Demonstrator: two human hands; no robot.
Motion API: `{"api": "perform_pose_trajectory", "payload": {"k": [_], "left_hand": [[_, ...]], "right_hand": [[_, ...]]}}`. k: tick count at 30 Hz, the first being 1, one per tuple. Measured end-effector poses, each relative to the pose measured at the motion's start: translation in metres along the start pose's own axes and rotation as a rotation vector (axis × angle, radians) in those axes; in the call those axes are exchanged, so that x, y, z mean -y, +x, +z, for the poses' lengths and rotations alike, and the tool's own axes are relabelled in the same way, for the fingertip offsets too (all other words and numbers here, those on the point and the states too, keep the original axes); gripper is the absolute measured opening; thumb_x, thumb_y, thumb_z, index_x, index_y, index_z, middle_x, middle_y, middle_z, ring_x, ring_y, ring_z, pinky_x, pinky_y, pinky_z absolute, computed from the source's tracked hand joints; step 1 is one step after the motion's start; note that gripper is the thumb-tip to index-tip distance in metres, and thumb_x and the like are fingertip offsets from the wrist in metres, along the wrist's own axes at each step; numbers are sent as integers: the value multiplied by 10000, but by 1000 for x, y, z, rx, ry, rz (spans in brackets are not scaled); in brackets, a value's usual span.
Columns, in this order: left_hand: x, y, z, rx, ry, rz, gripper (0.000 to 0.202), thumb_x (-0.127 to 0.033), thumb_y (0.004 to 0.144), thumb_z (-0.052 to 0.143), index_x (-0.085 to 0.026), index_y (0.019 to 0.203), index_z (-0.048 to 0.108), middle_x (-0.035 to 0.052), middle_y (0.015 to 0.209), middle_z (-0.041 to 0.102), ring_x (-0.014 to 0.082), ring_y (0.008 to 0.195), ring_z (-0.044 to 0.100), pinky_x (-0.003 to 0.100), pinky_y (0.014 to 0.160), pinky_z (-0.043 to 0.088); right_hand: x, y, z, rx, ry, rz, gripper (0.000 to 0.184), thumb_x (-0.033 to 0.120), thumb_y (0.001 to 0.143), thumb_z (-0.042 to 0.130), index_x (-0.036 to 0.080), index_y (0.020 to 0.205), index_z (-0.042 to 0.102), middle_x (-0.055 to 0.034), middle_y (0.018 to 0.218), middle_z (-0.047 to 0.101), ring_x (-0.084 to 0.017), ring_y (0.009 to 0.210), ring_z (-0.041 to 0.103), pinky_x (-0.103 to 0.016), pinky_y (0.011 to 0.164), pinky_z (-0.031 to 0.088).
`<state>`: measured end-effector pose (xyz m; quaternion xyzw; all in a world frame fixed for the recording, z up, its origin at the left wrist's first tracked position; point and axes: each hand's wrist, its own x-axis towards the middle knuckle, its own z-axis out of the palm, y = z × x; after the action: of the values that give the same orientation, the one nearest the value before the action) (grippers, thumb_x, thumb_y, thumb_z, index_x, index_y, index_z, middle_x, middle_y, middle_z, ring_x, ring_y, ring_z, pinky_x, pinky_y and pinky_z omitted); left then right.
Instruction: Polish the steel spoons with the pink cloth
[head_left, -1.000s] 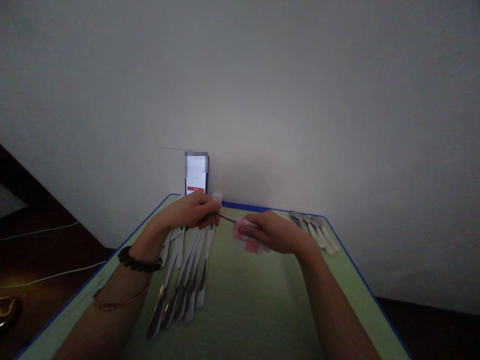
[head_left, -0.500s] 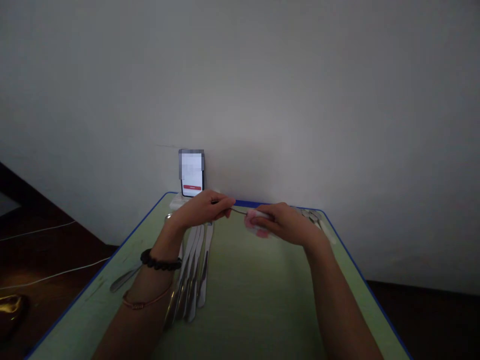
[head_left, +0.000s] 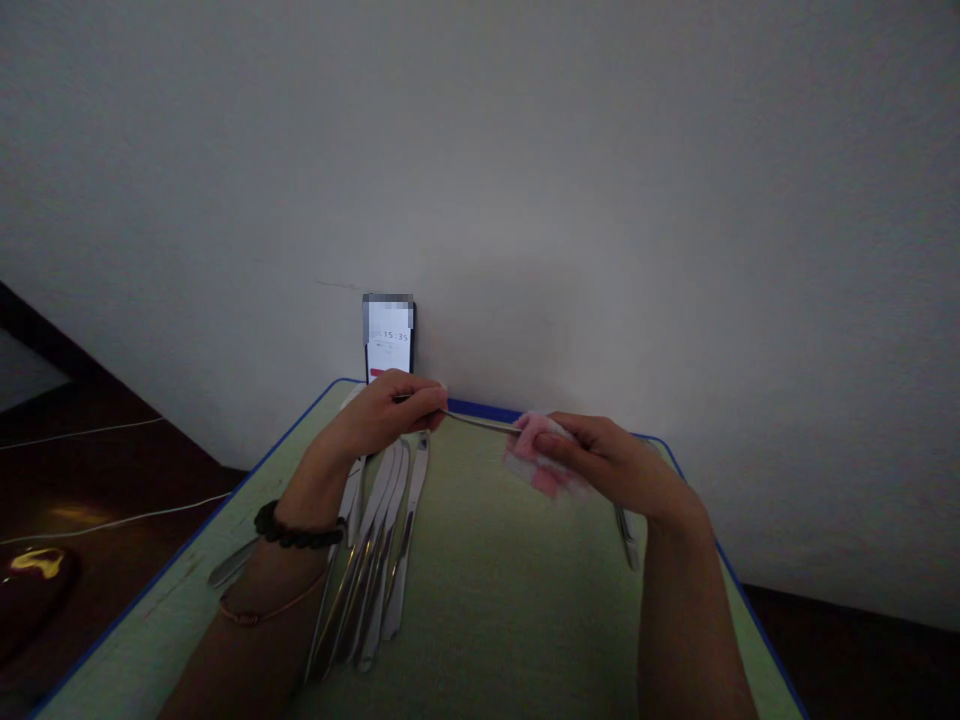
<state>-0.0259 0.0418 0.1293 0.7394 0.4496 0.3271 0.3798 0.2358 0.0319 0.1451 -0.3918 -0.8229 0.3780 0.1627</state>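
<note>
Hands further apart, more of the thin utensil (head_left: 481,423) exposed.
Right hand (head_left: 613,462) and pink-and-white cloth (head_left: 545,468) shifted toward table's (head_left: 517,580) right edge, away from left hand (head_left: 388,410); cutlery (head_left: 627,540) near that edge now mostly covered by right hand and wrist. Phone (head_left: 389,340), far edge: digits now legible.

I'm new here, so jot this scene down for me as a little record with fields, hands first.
Left hand: left hand grips one end of a slim metal utensil
Right hand: right hand holds a pink-and-white cloth around the utensil
Utensil type: cannot tell; ends hidden
Nearby: metal knives side by side, near the left forearm
Behind: upright phone, screen lit
Surface: green table, blue edge
</note>
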Motion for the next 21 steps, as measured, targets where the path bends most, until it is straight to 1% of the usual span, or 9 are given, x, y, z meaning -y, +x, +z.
{"api": "perform_pose_trajectory", "payload": {"k": [3, 5, 7, 9, 12, 16, 18, 21], "left_hand": [[-1, 3, 3, 8, 22, -1, 402, -380, 813, 400, -135, 508, 490, -36, 475, 386, 63, 449, 314, 186, 425, 241], [-2, 6, 5, 31, 67, -2, 400, -361, 809, 392, -139, 487, 476, -42, 457, 373, 62, 442, 307, 188, 430, 241], [-1, 10, 8, 62, 106, -7, 381, -340, 800, 397, -141, 483, 472, -45, 448, 373, 62, 441, 308, 188, 433, 239], [2, 15, 12, 79, 116, -18, 365, -331, 797, 400, -143, 493, 473, -47, 451, 375, 63, 443, 308, 188, 429, 233], [6, 18, 14, 82, 116, -30, 369, -337, 811, 388, -146, 503, 460, -47, 465, 374, 65, 446, 304, 192, 427, 229], [7, 16, 5, 110, 177, -23, 381, -348, 829, 379, -143, 524, 477, -44, 468, 373, 68, 450, 316, 200, 437, 234], [7, 11, -4, 67, 198, -3, 390, -358, 826, 392, -142, 514, 480, -42, 462, 368, 70, 457, 331, 202, 453, 253], [8, 5, -13, -29, 139, -26, 380, -379, 814, 416, -142, 525, 482, -38, 469, 381, 73, 464, 344, 204, 464, 278]], "right_hand": [[0, 5, 4, 67, -24, -10, 431, 494, 895, 337, 159, 894, 608, 16, 636, 494, -102, 569, 406, -218, 532, 310], [2, 11, 9, 88, -92, -25, 411, 478, 894, 356, 162, 849, 615, 14, 630, 503, -102, 569, 416, -219, 537, 301], [4, 17, 15, 73, -159, -19, 384, 453, 895, 375, 171, 816, 623, -1, 654, 553, -109, 588, 452, -222, 556, 304], [5, 22, 18, 38, -201, -13, 365, 432, 902, 371, 190, 842, 637, -14, 688, 604, -120, 614, 491, -229, 595, 315], [3, 25, 17, 20, -206, 3, 348, 425, 900, 383, 201, 867, 647, -18, 709, 626, -125, 626, 508, -233, 615, 316], [-3, 26, 12, 68, -127, -16, 365, 429, 901, 378, 177, 808, 625, 5, 658, 565, -101, 578, 453, -223, 572, 297], [-5, 26, 11, 78, -84, -22, 396, 451, 904, 352, 166, 798, 605, 16, 631, 522, -95, 563, 422, -219, 549, 288], [-7, 26, 10, 43, -32, -18, 418, 472, 906, 328, 159, 844, 599, 17, 643, 512, -94, 572, 416, -215, 544, 295]]}}
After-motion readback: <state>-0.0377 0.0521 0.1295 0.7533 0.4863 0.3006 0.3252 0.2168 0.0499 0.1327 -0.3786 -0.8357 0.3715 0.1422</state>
